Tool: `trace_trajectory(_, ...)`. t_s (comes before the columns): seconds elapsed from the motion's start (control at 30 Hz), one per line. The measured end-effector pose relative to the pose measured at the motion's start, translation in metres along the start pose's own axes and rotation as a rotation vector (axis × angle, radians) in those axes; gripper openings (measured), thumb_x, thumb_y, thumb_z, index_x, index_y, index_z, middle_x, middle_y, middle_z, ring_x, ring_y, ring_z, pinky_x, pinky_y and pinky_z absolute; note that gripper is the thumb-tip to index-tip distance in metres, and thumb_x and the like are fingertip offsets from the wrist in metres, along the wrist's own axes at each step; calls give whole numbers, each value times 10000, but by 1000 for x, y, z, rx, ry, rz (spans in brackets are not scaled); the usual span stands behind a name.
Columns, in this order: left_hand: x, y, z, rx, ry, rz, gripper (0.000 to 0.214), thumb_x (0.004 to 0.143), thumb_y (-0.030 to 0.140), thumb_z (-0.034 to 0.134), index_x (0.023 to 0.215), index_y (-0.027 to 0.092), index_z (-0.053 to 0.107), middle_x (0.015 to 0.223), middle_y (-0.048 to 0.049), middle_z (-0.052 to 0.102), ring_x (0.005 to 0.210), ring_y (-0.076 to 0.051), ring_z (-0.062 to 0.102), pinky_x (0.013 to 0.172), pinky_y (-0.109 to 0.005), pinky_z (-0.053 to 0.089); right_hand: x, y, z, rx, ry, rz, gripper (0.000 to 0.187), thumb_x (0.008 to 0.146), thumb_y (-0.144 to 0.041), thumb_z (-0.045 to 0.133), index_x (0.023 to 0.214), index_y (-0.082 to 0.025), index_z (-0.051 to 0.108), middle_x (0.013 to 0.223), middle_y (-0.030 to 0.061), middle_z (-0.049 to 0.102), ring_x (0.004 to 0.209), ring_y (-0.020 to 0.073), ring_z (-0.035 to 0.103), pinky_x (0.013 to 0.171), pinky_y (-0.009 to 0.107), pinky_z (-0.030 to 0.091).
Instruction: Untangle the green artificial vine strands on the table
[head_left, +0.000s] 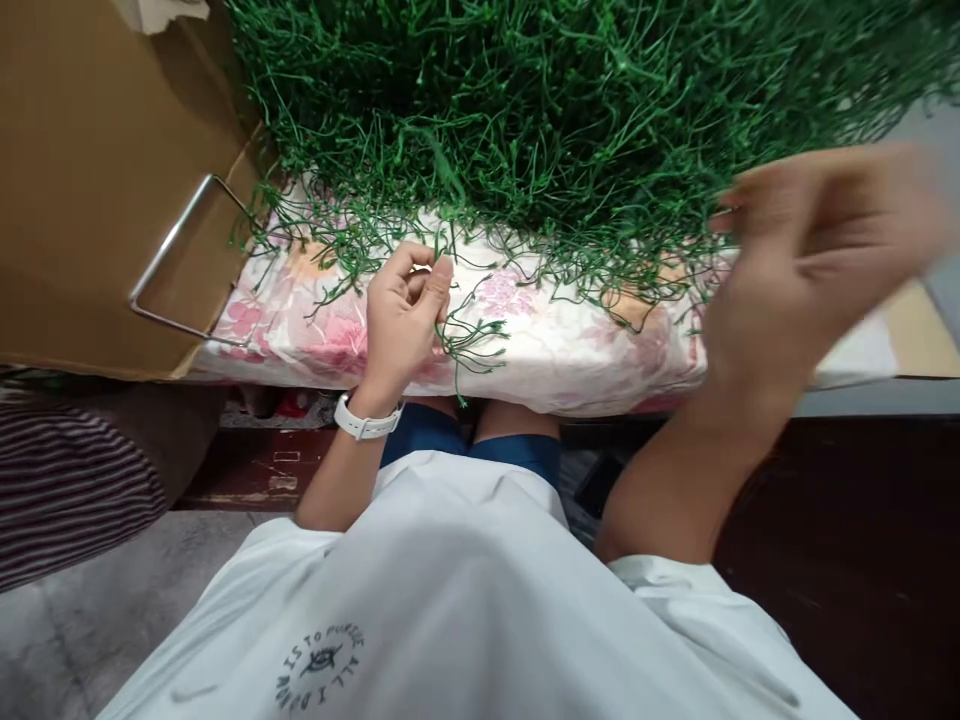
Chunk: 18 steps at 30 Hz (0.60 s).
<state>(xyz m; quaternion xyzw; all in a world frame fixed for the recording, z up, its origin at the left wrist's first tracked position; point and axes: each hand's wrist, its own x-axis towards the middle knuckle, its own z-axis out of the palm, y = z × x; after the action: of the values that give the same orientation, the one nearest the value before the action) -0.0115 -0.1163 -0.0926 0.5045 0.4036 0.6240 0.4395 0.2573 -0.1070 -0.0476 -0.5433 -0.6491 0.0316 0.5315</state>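
At far left stands a sheet of cardboard (pixel 90 190), with striped cloth (pixel 71 490) below it and a bent metal wire (pixel 171 245) against its right side. Next, the left hand (pixel 405 305), a white band (pixel 367 422) at its wrist, pinches a small bunch of green stems (pixel 476 345) between thumb and curled fingers, above the flowered cloth (pixel 337 340). Only that bunch looks gathered; the large green pile (pixel 525 110) behind it lies loose and tangled, so most seems left. At right, the right hand (pixel 814 250) is blurred beside the pile's edge, fingers bent; whether they grasp anything I cannot tell
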Motion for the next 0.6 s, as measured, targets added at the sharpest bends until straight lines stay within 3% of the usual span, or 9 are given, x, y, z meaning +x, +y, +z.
trace_trajectory(0.03, 0, 0, -1, -12, -8, 2, 396, 852, 499, 803, 777, 217, 534, 545, 88, 440, 433, -50, 412, 434, -177, 261, -5, -2, 5, -44, -9, -57, 208, 996, -398, 595, 1000, -216, 693, 997, 150, 668, 856, 244, 634, 732, 398, 489)
trace_trajectory(0.1, -1, 1, -3, -37, -31, -7, 392, 848, 498, 807, 783, 218, 541, 544, 86, 459, 432, -53, 441, 432, -172, 285, -13, -5, 14, -137, -94, -170, 75, 909, -266, 714, 955, -211, 735, 977, 150, 725, 862, 257, 678, 680, 383, 488)
trace_trajectory(0.2, -2, 2, -4, -79, -28, -58, 340, 858, 416, 820, 773, 218, 556, 526, 90, 447, 425, -59, 464, 427, -171, 302, -19, -8, 22, -224, -175, -217, 81, 949, -243, 681, 938, -226, 760, 994, 137, 770, 988, 288, 704, 869, 460, 479)
trace_trajectory(0.37, -2, 5, -2, -179, 11, -146, 254, 884, 280, 803, 766, 212, 588, 525, 76, 462, 433, -73, 463, 413, -182, 344, -21, -13, 25, -263, -98, -203, 238, 1020, -374, 616, 859, -253, 744, 973, 131, 765, 935, 281, 657, 882, 479, 412)
trace_trajectory(0.5, -2, 4, -2, -224, 69, -190, 260, 853, 230, 829, 767, 201, 586, 583, 65, 499, 442, -55, 435, 421, -173, 371, -21, -10, 25, -295, -61, -192, 150, 1004, -251, 624, 999, -240, 773, 1057, 161, 742, 1030, 320, 644, 911, 495, 402)
trace_trajectory(0.6, -2, 1, -3, -187, 63, -138, 290, 837, 292, 849, 776, 200, 580, 631, 57, 527, 452, -47, 440, 415, -165, 360, -23, -10, 26, -240, 18, -193, 174, 971, -179, 638, 1072, -190, 780, 992, 171, 726, 999, 325, 647, 876, 487, 433)
